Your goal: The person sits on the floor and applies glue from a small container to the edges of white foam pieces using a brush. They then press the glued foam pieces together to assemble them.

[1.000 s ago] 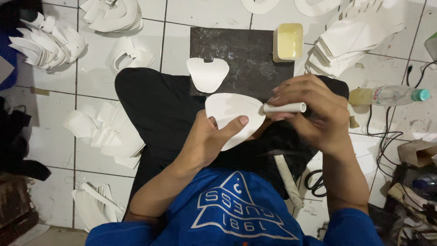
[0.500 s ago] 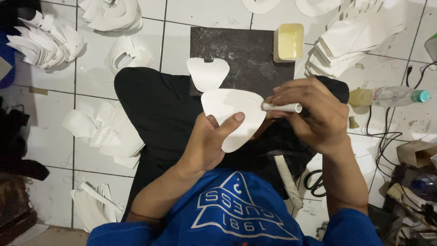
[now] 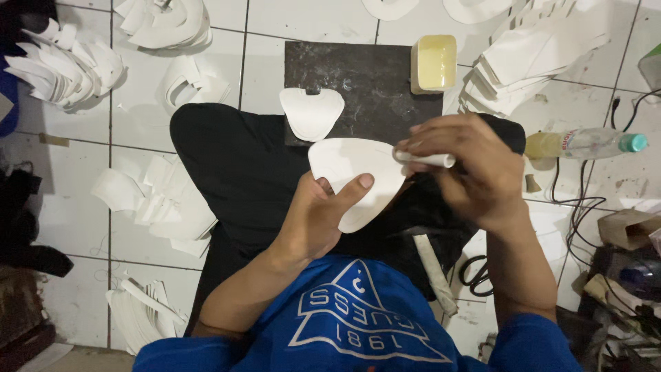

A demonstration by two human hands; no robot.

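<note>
We hold a white curved cut-out piece point(image 3: 354, 180) over our lap, above the black trousers point(image 3: 237, 165). Our left hand point(image 3: 313, 220) is clamped on its near edge, thumb lying across the top face. Our right hand point(image 3: 471, 172) is closed around a small white rolled applicator point(image 3: 430, 160), whose tip touches the right edge of the piece.

Just beyond the piece lies a dark stone slab point(image 3: 372, 79) on the white tiled floor point(image 3: 268, 41). A second white cut-out point(image 3: 311, 111) rests on the slab's near left corner, overlapping its edge. At the slab's far right corner stands a small rectangular tub of yellowish paste point(image 3: 435, 62). To the right lies a clear plastic bottle with a teal cap point(image 3: 585, 143), on its side. Stacks of white cut pieces point(image 3: 523, 58) sit far right, and more heaps point(image 3: 65, 65) lie at the far left.
</note>
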